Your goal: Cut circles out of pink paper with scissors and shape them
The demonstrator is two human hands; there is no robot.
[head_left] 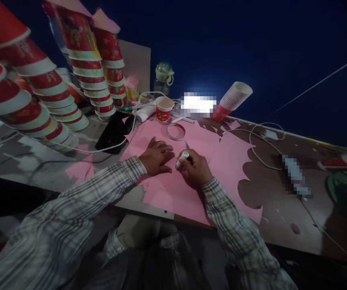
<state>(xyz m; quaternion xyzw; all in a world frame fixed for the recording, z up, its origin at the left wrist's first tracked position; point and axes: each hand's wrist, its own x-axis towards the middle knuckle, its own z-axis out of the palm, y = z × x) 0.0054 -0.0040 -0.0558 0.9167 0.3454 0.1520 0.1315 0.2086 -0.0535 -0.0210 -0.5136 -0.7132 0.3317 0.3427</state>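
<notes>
Pink paper sheets (173, 189) lie spread on the table in front of me. My left hand (157, 156) rests flat on the pink paper with its fingers stretched out. My right hand (194, 165) is closed around a white marker (182, 158), with a thin pen-like tip (187, 145) sticking out above the fingers. A clear ring of tape (176, 131) lies on the paper just beyond both hands. A single red paper cup (164, 109) stands upright behind the ring.
Tall leaning stacks of red-and-white paper cups (40, 92) fill the left. A black phone (114, 131) with a white cable lies left of the paper. A tilted cup stack (232, 100), a bottle (163, 78) and white cables (261, 141) sit farther back and right.
</notes>
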